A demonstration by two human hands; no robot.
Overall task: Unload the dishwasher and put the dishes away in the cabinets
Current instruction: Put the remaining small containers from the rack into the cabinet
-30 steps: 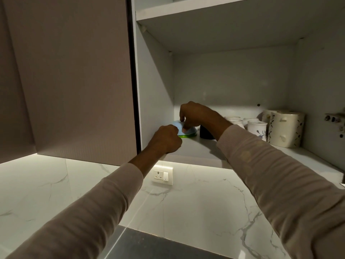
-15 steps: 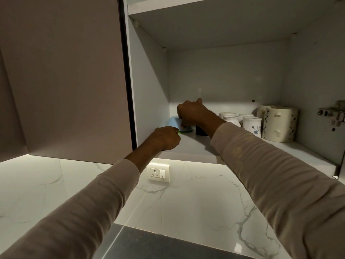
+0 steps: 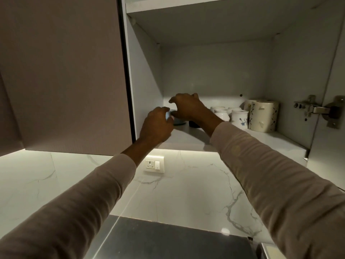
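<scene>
A small pale-blue dish [image 3: 179, 122] sits at the left end of the white cabinet shelf [image 3: 186, 139], mostly hidden between the left hand [image 3: 156, 126], curled round its near edge, and the right hand [image 3: 188, 109], arched over it, grip unclear.

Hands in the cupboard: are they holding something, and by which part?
Left hand and right hand meet at a small blue dish on the shelf, at its left edge; fingers hide whether either grips.

Dim scene, lit mainly by a light strip [image 3: 186, 150] under the cabinet [image 3: 214, 71]; interior shadowy, frame edges bowed and soft.
</scene>
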